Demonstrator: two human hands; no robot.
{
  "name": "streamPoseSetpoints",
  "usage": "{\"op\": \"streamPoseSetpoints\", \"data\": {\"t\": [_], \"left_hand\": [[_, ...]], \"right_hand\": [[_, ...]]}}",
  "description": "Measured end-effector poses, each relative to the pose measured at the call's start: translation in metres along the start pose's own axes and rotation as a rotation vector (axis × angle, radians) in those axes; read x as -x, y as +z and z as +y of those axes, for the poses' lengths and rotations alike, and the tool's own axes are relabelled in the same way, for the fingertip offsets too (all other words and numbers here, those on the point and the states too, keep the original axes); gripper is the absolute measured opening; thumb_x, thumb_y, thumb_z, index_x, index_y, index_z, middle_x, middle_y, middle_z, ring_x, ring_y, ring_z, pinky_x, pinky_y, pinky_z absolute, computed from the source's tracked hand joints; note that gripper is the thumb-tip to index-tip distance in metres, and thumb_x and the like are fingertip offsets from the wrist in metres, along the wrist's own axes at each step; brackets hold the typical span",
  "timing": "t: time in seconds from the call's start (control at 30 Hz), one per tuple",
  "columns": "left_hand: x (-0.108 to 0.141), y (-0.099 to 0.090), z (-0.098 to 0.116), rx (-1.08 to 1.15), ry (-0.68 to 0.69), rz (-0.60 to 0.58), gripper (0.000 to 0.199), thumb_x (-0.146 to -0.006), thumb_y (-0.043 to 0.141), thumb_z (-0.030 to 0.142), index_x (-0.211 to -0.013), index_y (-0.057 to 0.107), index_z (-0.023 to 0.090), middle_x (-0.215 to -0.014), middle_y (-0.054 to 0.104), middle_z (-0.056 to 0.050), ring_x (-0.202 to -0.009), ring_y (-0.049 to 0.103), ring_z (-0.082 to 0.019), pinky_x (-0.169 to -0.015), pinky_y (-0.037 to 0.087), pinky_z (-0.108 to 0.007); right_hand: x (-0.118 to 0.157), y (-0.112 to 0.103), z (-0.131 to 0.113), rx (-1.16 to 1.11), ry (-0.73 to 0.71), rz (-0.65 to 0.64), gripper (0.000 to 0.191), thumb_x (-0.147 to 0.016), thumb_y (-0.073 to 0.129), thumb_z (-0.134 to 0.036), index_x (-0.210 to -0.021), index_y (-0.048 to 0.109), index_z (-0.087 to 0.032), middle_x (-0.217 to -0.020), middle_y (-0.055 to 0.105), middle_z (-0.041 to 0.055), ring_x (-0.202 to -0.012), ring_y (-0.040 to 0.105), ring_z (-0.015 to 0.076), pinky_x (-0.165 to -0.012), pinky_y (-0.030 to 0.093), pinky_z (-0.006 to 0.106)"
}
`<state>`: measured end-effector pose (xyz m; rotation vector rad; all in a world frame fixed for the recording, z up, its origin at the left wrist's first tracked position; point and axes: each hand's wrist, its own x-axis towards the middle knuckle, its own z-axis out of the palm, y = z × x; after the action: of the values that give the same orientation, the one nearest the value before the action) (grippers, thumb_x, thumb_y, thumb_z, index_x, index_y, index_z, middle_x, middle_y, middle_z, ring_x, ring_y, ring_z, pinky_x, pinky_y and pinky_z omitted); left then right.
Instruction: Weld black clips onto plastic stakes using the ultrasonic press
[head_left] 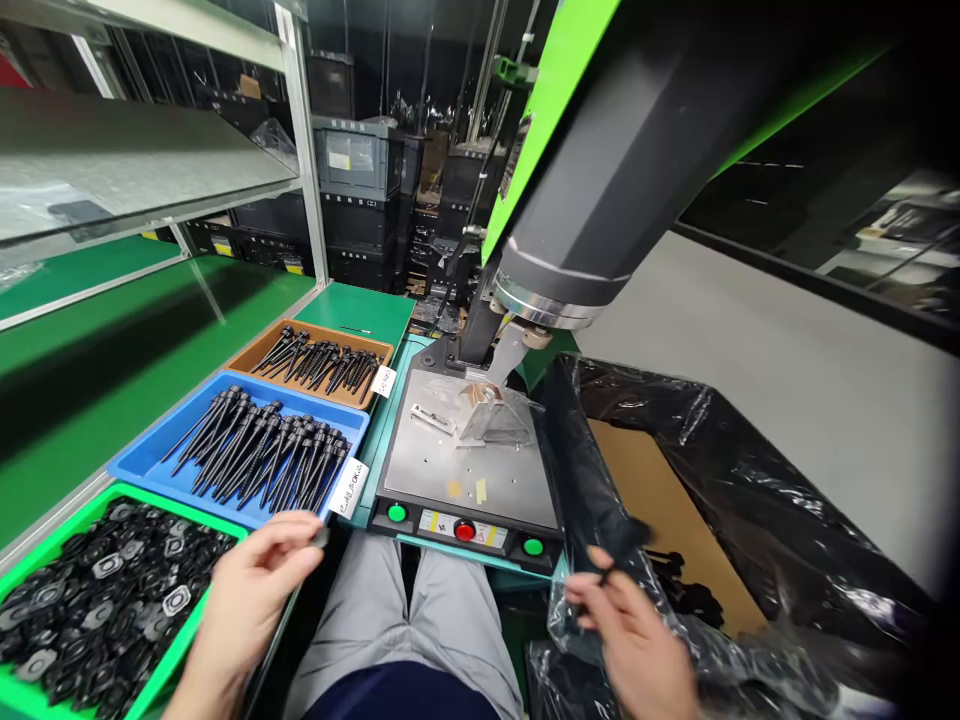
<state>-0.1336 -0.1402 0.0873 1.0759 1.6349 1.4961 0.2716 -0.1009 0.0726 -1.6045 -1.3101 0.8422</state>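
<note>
My left hand (259, 580) is pinched on a small dark piece (321, 537), only its edge showing at the fingertips. It hovers beside the green tray (238, 528), which holds many small black squarish parts (97, 600). At the right, my right hand (630, 625) grips a black stemmed part (630, 535), smeared by motion, over the near edge of a plastic-lined carton. Between the hands stands a green-and-black press machine (570, 200). On its metal base plate (435, 480) sits a clear fixture (487, 425), with a small metal piece (433, 418) to its left.
A blue tray (142, 455) and a brown tray (247, 360) hold black stemmed parts. Green and red buttons (465, 531) line the machine's front. The carton (622, 470), lined with black plastic (697, 410), contains more black parts (694, 600). Grey bins (356, 160) are stacked behind.
</note>
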Motion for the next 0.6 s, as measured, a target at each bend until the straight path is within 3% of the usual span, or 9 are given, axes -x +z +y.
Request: {"op": "streamPoseSetpoints", "data": {"t": [0.1,0.2,0.33,0.6], "left_hand": [[-0.003,0.052,0.003,0.247,-0.031,-0.117,0.021,-0.066,0.081,0.033,-0.080,0.074,0.019,-0.099,0.072,-0.010,-0.095,0.067,-0.025,-0.086,0.055,-0.037],[-0.004,0.079,0.006,0.421,-0.068,-0.170,0.020,-0.064,0.083,0.028,-0.080,0.075,0.019,-0.100,0.072,-0.009,-0.098,0.066,-0.024,-0.089,0.052,-0.037],[-0.002,0.089,0.009,0.498,-0.123,-0.194,0.020,-0.063,0.083,0.026,-0.080,0.075,0.020,-0.101,0.072,-0.008,-0.099,0.065,-0.023,-0.092,0.050,-0.037],[-0.002,0.094,0.003,0.509,-0.166,-0.226,0.019,-0.062,0.083,0.025,-0.079,0.075,0.019,-0.098,0.071,-0.008,-0.099,0.064,-0.023,-0.093,0.049,-0.039]], "right_hand": [[0.008,0.063,-0.025,0.001,-0.201,-0.464,0.034,-0.092,0.053,-0.050,-0.099,0.068,-0.020,-0.078,0.068,0.0055,-0.068,0.064,0.0208,-0.063,0.053,0.029],[0.018,0.101,-0.048,0.046,-0.415,-0.706,0.030,-0.098,0.043,-0.038,-0.088,0.065,-0.021,-0.076,0.062,0.0035,-0.069,0.058,0.0187,-0.065,0.048,0.028],[0.022,0.113,-0.057,0.043,-0.490,-0.761,0.025,-0.099,0.042,-0.033,-0.094,0.063,-0.022,-0.076,0.060,0.0015,-0.070,0.055,0.0170,-0.067,0.044,0.028],[0.022,0.110,-0.042,0.072,-0.490,-0.720,0.031,-0.100,0.042,-0.031,-0.122,0.062,-0.023,-0.081,0.061,0.0020,-0.072,0.057,0.0172,-0.068,0.045,0.028]]}}
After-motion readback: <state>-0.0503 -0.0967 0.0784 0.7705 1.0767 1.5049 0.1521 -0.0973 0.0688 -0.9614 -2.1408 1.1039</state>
